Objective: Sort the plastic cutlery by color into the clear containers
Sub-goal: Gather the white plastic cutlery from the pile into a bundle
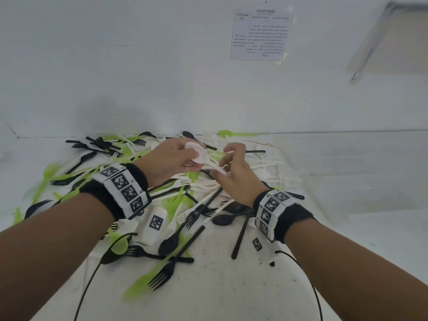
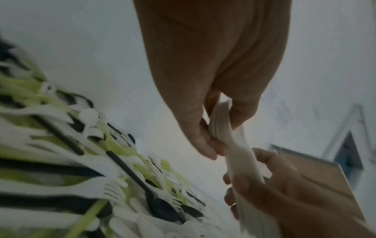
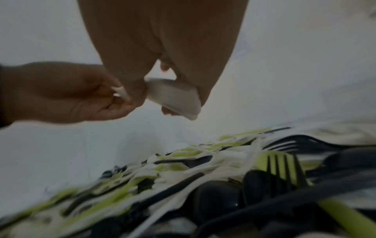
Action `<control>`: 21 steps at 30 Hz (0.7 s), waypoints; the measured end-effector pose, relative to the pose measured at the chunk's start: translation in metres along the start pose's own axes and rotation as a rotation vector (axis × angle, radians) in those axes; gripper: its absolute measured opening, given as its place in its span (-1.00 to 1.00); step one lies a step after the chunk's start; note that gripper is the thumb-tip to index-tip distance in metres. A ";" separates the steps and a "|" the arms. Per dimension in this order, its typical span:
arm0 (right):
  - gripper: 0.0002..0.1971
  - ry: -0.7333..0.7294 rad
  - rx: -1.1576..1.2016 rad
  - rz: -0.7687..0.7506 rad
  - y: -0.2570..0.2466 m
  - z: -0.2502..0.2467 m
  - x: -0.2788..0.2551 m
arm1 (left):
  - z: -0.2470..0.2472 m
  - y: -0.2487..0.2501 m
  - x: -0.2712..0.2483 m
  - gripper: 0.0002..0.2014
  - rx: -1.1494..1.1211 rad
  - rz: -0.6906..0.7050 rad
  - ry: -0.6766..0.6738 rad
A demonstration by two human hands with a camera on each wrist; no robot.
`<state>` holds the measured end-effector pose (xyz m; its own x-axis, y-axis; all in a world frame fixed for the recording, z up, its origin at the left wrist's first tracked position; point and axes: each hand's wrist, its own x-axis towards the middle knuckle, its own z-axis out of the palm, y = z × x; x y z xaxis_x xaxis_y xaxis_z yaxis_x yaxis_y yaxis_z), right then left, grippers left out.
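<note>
A stack of white plastic spoons [image 1: 201, 156] hangs between my two hands above the pile. My left hand [image 1: 190, 158] grips the bowl end, and my right hand [image 1: 223, 162] pinches the handle end. The left wrist view shows the left fingers [image 2: 203, 145] curled round the white spoons [image 2: 221, 124], with the right hand [image 2: 274, 185] below them. In the right wrist view the right hand [image 3: 168, 90] clasps the white stack [image 3: 175, 96], and the left hand [image 3: 71, 91] holds its other end. Below lies a mixed pile of black, green and white cutlery [image 1: 185, 200]. No clear container is in view.
The pile spreads over a white table [image 1: 220, 293] that meets a white wall. A printed sheet [image 1: 261, 34] is stuck on the wall. A small white tagged block [image 1: 154, 224] lies under my left wrist. Black cables [image 1: 92, 281] trail from both wristbands.
</note>
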<state>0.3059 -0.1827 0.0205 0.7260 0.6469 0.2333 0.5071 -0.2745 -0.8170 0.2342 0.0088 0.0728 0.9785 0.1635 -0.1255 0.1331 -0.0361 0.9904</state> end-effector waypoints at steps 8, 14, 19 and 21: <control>-0.69 -0.161 -0.733 0.034 -0.003 -0.072 -0.016 | 0.030 0.000 0.011 -0.68 0.573 0.339 -0.144; -0.65 -0.134 -0.882 0.134 0.042 -0.146 -0.053 | 0.123 -0.001 0.039 -0.68 0.701 0.495 -0.182; -0.75 -0.155 -0.833 0.181 0.094 -0.223 -0.088 | 0.221 -0.005 0.065 -0.69 0.716 0.482 -0.201; -0.78 -0.179 -0.814 0.201 0.115 -0.250 -0.101 | 0.261 -0.007 0.072 -0.70 0.741 0.463 -0.192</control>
<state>0.4072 -0.4577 0.0352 0.7883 0.6150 -0.0186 0.6019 -0.7770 -0.1844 0.3442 -0.2363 0.0421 0.9602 -0.1906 0.2042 -0.2789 -0.6958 0.6619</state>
